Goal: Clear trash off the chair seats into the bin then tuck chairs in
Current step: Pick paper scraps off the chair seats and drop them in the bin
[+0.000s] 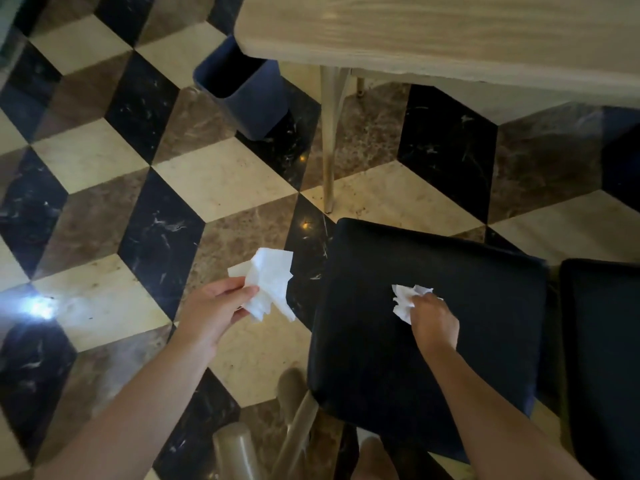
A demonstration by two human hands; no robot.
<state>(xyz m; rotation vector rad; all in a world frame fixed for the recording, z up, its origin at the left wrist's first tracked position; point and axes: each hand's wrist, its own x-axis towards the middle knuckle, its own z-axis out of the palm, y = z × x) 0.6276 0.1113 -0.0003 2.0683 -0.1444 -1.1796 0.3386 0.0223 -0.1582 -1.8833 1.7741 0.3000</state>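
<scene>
A dark padded chair seat [433, 358] fills the lower right. My right hand [434, 322] is on it, fingers curled round a crumpled white paper [403, 301] that lies on the seat. My left hand [216, 308] is out over the floor to the left of the chair and pinches a larger white tissue [268, 282]. A dark blue bin [242, 88] stands open on the floor at the upper middle, beside the table corner.
A light wooden table [450, 36] spans the top right, with a pale leg [327, 161] reaching the floor in front of the chair. A second dark seat [602, 358] sits at the right edge. The floor is patterned marble tile [221, 181].
</scene>
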